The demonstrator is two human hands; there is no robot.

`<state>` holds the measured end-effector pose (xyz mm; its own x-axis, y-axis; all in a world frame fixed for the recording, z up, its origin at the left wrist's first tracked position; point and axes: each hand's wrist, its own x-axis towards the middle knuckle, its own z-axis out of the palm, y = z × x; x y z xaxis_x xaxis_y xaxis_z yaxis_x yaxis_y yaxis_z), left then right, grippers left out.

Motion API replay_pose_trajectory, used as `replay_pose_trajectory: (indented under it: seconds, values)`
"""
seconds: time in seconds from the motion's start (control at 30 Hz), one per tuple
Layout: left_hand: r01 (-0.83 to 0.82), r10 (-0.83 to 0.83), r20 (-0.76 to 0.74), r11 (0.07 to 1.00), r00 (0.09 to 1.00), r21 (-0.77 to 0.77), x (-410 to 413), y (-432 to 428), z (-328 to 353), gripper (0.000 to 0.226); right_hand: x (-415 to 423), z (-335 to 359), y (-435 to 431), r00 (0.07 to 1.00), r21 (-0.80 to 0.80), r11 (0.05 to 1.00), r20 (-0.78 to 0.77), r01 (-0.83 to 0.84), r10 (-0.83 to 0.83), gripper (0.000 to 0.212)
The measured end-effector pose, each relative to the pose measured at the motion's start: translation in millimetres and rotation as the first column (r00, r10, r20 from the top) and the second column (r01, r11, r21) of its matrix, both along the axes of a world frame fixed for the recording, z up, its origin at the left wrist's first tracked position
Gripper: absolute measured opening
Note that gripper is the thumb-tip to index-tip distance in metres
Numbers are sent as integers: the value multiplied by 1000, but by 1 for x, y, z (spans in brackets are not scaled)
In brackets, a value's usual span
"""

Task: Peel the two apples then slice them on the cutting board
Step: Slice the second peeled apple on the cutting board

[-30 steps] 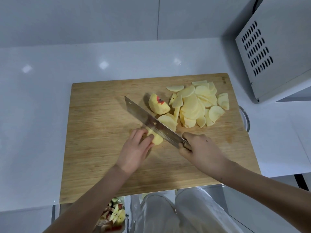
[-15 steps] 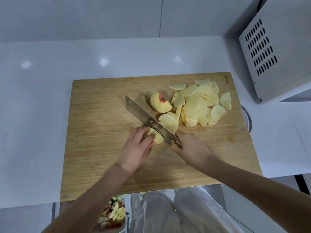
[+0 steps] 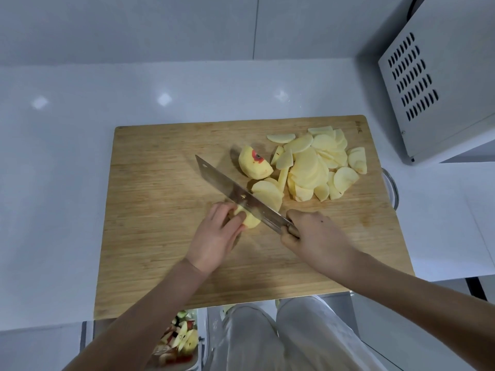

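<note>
The left hand (image 3: 217,234) curled its fingers over a peeled apple piece (image 3: 251,220), pinning it to the cutting board (image 3: 160,223). The piece stuck out from under the fingertips on the side facing the right hand (image 3: 318,236). That hand was wrapped tightly round the handle of the knife (image 3: 241,195), the handle almost hidden in the fist. From this grip the blade ran away and to the left, its edge down on the exposed end of the held piece, just past the left fingertips. Across the blade from the left hand, cut slices (image 3: 267,194) lay right beside the steel. Farther out were an apple chunk (image 3: 254,163) with a red patch of skin and a spread heap of slices (image 3: 316,162). Nearer the person than both hands, below the counter (image 3: 53,183) edge, a container of peels (image 3: 179,344) showed.
</note>
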<state>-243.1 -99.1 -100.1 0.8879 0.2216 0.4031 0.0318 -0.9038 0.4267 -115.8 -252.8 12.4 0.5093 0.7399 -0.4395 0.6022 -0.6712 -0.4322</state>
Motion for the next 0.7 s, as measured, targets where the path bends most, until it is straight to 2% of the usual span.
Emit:
replay_pose_trajectory:
  seconds: [0.13,0.37,0.5,0.7]
  values:
    - [6,-6,27,1000,1000,-6,-1,1,-5,20,-7,-19,15,999,-32,999,-35,5,-6,24]
    - [2,-2,20,1000,1000,14,-1,1,-5,22,-7,-22,2,994,63,994,-56,95,-91,13]
    - [1,-2,14,1000,1000,17,-2,1,-2,25,-10,-4,-9,998,89,994,-5,59,-58,35]
    - [-1,1,-8,1000,1000,5,-2,2,-3,20,-5,2,-7,999,62,998,19,27,-28,39]
